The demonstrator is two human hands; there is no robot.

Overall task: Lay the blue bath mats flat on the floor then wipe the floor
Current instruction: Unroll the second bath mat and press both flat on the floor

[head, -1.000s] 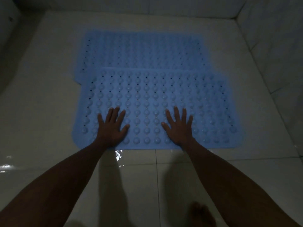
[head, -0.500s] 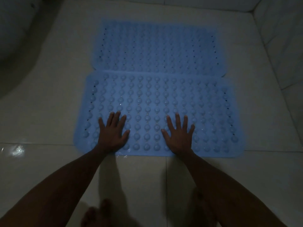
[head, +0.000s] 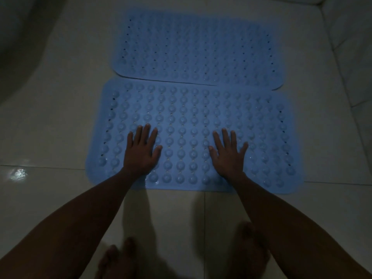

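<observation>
Dimly lit, white tiled floor point(head: 50, 125), glossy, with a bright reflection at the left edge. Two blue bath mats laid flat, both studded with rows of round bumps and small holes. Near mat point(head: 193, 109) closest to the camera, lying across a tile joint; far mat point(head: 197, 45) just beyond it, shifted a little to the right. Long edges side by side, touching or slightly overlapping toward the right, with a thin dark line between them on the left; which lies on top cannot be told.

Left hand point(head: 142, 151) flat on the near mat, palm down, fingers spread, grasping nothing, close to the mat's near edge and left of its middle. Right hand point(head: 229, 154) likewise flat and spread on the same mat, palm down, holding nothing, right of the middle. Hands well apart, both bare forearms reaching in from the bottom corners.

Bare feet point(head: 118, 260) blurred at the bottom edge, on the tiles, short of the near mat.
</observation>
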